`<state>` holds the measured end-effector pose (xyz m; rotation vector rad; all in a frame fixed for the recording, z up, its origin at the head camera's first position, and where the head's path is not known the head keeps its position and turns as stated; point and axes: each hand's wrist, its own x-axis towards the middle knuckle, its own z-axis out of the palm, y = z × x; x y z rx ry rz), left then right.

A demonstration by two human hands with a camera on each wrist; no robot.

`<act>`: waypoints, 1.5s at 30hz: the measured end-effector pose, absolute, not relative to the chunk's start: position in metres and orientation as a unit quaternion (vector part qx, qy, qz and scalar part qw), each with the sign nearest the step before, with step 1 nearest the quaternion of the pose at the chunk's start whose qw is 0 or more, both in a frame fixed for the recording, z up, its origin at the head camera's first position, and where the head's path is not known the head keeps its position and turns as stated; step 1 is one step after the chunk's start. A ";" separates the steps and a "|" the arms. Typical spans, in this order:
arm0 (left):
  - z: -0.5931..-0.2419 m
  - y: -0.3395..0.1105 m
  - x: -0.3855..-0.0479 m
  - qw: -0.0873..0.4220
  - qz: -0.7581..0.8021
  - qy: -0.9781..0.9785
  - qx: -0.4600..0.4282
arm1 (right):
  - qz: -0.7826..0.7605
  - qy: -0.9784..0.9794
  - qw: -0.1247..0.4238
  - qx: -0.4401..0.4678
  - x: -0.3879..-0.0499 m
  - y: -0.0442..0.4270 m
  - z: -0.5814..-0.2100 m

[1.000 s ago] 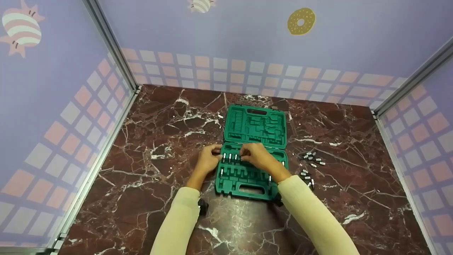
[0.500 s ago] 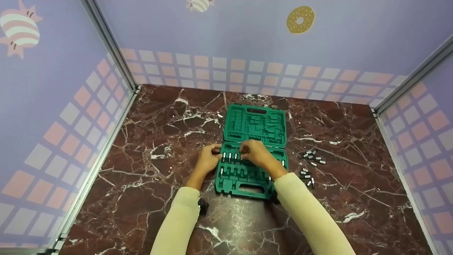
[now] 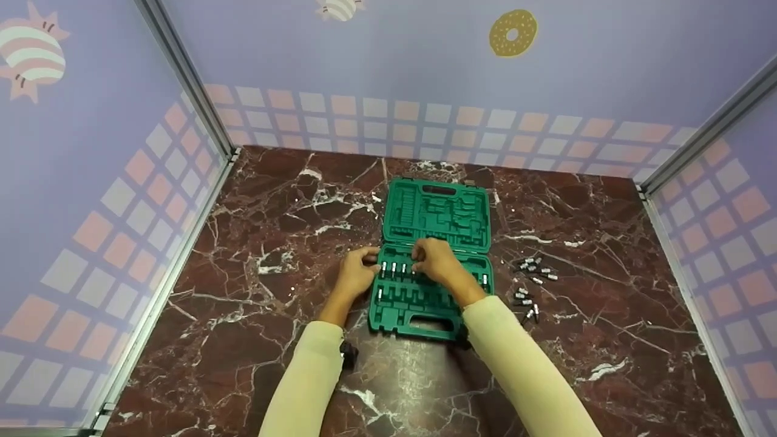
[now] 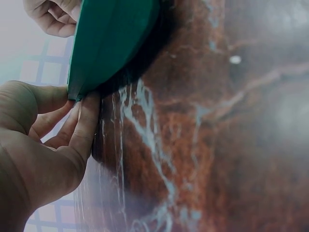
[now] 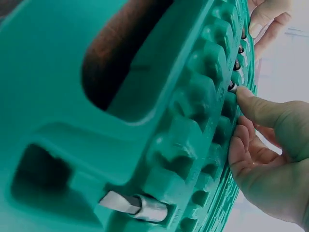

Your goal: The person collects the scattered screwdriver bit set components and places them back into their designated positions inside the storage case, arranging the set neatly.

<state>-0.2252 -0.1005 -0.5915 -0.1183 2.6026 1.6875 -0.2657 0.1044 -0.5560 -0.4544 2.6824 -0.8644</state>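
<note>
An open green case [image 3: 437, 218] lies on the table, its lid half farther away. My left hand [image 3: 358, 273] grips the near half's left edge, thumb against the rim and fingers by the underside in the left wrist view [image 4: 48, 154]. Three silver-and-black bits [image 3: 393, 269] stand in slots beside it. My right hand [image 3: 438, 262] is over the upper row, just right of these. In the right wrist view, the right hand [image 5: 275, 159] has its thumb at a small bit [image 5: 232, 87] seated in a slot, with the other fingers curled; the index fingertip is hidden.
Two loose groups of bits, an upper one [image 3: 534, 267] and a lower one [image 3: 525, 300], lie on the marbled table [image 3: 291, 200] right of the case. Another bit [image 3: 380, 294] sits in the lower row, and one [image 3: 485, 280] at the right. Patterned walls [image 3: 376, 54] enclose the table.
My right hand has shifted slightly up and left within the case, and its forearm has swung left. My left hand keeps its hold on the edge.
</note>
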 end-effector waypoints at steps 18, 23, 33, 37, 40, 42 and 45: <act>-0.591 -0.100 -0.226 0.015 0.544 0.838 -0.042 | -0.301 0.929 0.134 -0.169 -0.264 0.106 -0.559; -0.591 -0.101 -0.226 0.018 0.545 0.837 -0.040 | -0.305 0.926 0.126 -0.185 -0.262 0.110 -0.560; -0.590 -0.102 -0.225 0.024 0.548 0.836 -0.030 | -0.321 0.914 0.111 -0.220 -0.258 0.120 -0.561; -0.590 -0.102 -0.225 0.018 0.543 0.839 -0.028 | -0.326 0.912 0.107 -0.225 -0.255 0.124 -0.558; -0.591 -0.101 -0.226 0.013 0.543 0.839 -0.025 | -0.341 0.908 0.110 -0.218 -0.252 0.129 -0.553; -0.591 -0.102 -0.226 0.012 0.544 0.838 -0.024 | -0.353 0.905 0.114 -0.211 -0.250 0.132 -0.550; -0.590 -0.102 -0.226 0.012 0.543 0.839 -0.026 | -0.365 0.902 0.117 -0.198 -0.248 0.138 -0.547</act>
